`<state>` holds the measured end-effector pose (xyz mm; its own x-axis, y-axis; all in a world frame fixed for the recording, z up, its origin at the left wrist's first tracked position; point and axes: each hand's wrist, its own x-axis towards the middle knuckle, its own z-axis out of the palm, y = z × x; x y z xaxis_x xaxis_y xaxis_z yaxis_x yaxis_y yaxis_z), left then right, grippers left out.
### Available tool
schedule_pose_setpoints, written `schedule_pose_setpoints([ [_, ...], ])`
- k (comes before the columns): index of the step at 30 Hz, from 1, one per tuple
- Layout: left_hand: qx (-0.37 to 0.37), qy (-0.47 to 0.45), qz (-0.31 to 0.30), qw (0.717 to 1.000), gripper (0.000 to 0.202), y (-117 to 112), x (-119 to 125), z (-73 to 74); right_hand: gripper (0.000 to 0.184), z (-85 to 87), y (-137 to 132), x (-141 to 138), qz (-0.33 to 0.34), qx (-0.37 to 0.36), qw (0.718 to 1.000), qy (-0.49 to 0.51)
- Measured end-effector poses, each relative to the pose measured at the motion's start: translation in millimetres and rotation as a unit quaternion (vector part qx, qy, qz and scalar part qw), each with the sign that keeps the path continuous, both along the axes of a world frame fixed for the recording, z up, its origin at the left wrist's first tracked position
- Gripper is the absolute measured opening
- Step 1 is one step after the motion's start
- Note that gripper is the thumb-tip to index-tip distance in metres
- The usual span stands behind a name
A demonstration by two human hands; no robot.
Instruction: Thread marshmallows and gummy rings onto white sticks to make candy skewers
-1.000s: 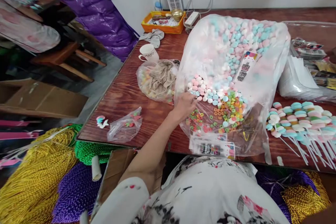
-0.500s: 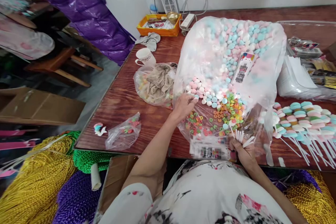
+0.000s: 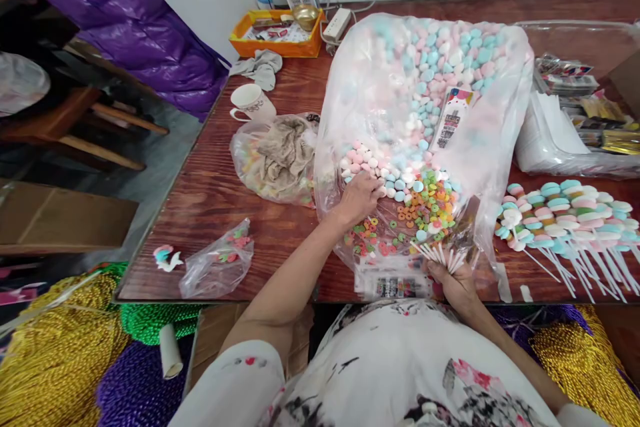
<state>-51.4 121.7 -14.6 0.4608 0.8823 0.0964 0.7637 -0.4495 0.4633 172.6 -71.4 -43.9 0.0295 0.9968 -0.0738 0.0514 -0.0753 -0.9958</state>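
Observation:
My left hand (image 3: 361, 199) reaches into the mouth of a big clear plastic bag (image 3: 345, 107). Its fingers are curled down at the pink, white and blue round marshmallows (image 3: 399, 185); whatever is between the fingertips is hidden. Close to the table's front edge, my right hand (image 3: 459, 285) is closed around a fanned bunch of white sticks (image 3: 443, 257). Small coloured ring gummies (image 3: 433, 203) lie heaped between the two hands. On the right, finished-looking marshmallow skewers (image 3: 570, 217) lie in a pile, their white sticks pointing towards me.
A knotted bag with a brown cloth (image 3: 285, 150), a white mug (image 3: 253, 102) and an orange tray (image 3: 280, 47) stand left of the big bag. A small bag of gummies (image 3: 220, 263) is near the left edge. A clear bin (image 3: 560, 163) holds packaging at right.
My view has shifted, so the table sits further left and slightly higher. My left hand has moved a little further in among the marshmallows. The sticks in my right hand now fan to the left.

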Motion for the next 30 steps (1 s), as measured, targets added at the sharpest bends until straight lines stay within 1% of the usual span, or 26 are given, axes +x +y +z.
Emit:
schedule_pose_setpoints([
  [2, 0.053, 0.033, -0.027, 0.998, 0.021, -8, 3, -2.7, 0.032, -1.5, 0, -1, -0.047, -0.017, 0.998, 0.033],
  [3, 0.066, 0.04, -0.041, 0.996, 0.023, -12, 5, -4.3, 0.033, -1.5, 1, -2, -0.056, -0.025, 0.997, 0.05],
  [4, 0.07, 0.04, -0.051, 0.995, 0.025, -15, 6, -5.9, 0.034, -0.8, 3, -3, -0.058, -0.029, 0.996, 0.063],
  [6, 0.062, 0.014, -0.049, 0.997, 0.026, -21, 7, -7.7, 0.032, 2.0, 6, -3, -0.056, -0.03, 0.995, 0.079],
  [8, 0.038, -0.062, -0.022, 0.997, 0.023, -27, 9, -5.7, 0.028, 5.6, 7, -3, -0.058, -0.027, 0.995, 0.081],
  [9, 0.016, -0.125, 0.001, 0.992, 0.022, -31, 10, -2.9, 0.027, 7.4, 7, -4, -0.058, -0.026, 0.995, 0.075],
  [10, -0.015, -0.2, 0.026, 0.979, 0.024, -37, 11, 1.2, 0.026, 9.1, 6, -4, -0.057, -0.025, 0.996, 0.064],
  [11, -0.058, -0.279, 0.05, 0.957, 0.027, -43, 12, 6.4, 0.026, 10.9, 5, -4, -0.053, -0.024, 0.997, 0.049],
  [12, -0.109, -0.355, 0.073, 0.926, 0.03, -51, 13, 12.4, 0.027, 13.0, 4, -4, -0.045, -0.022, 0.998, 0.032],
  [13, -0.165, -0.42, 0.089, 0.888, 0.031, -59, 14, 18.7, 0.028, 15.5, 2, -5, -0.034, -0.019, 0.999, 0.016],
  [15, -0.26, -0.513, 0.11, 0.811, 0.031, -75, 17, 31.1, 0.029, 22.3, 1, -6, 0.0, -0.008, 1.0, -0.017],
  [16, -0.29, -0.544, 0.117, 0.778, 0.03, -82, 17, 36.4, 0.03, 26.4, 2, -6, 0.018, 0.001, 0.999, -0.034],
  [17, -0.308, -0.569, 0.124, 0.752, 0.03, -88, 18, 40.6, 0.03, 30.6, 3, -7, 0.035, 0.009, 0.998, -0.052],
  [18, -0.315, -0.588, 0.13, 0.733, 0.03, -93, 19, 43.8, 0.03, 34.4, 4, -8, 0.048, 0.018, 0.996, -0.068],
  [19, -0.315, -0.603, 0.133, 0.72, 0.03, -97, 19, 45.6, 0.03, 37.7, 6, -9, 0.057, 0.027, 0.995, -0.082],
  [22, -0.299, -0.635, 0.148, 0.697, 0.032, -103, 19, 43.7, 0.03, 42.6, 8, -12, 0.065, 0.052, 0.991, -0.1],
  [24, -0.274, -0.644, 0.164, 0.695, 0.034, -106, 19, 37.9, 0.029, 42.8, 7, -14, 0.065, 0.061, 0.991, -0.104],
  [25, -0.254, -0.641, 0.172, 0.703, 0.034, -107, 19, 34.4, 0.028, 42.8, 6, -15, 0.065, 0.061, 0.99, -0.106],
  [26, -0.223, -0.633, 0.18, 0.719, 0.033, -108, 18, 31.1, 0.027, 42.9, 5, -16, 0.064, 0.057, 0.99, -0.109],
  [27, -0.182, -0.617, 0.185, 0.743, 0.032, -110, 18, 28.1, 0.026, 43.3, 4, -17, 0.063, 0.052, 0.99, -0.111],
  [30, -0.037, -0.529, 0.176, 0.829, 0.021, -113, 16, 23.8, 0.023, 45.9, 2, -19, 0.062, 0.047, 0.99, -0.115],
])
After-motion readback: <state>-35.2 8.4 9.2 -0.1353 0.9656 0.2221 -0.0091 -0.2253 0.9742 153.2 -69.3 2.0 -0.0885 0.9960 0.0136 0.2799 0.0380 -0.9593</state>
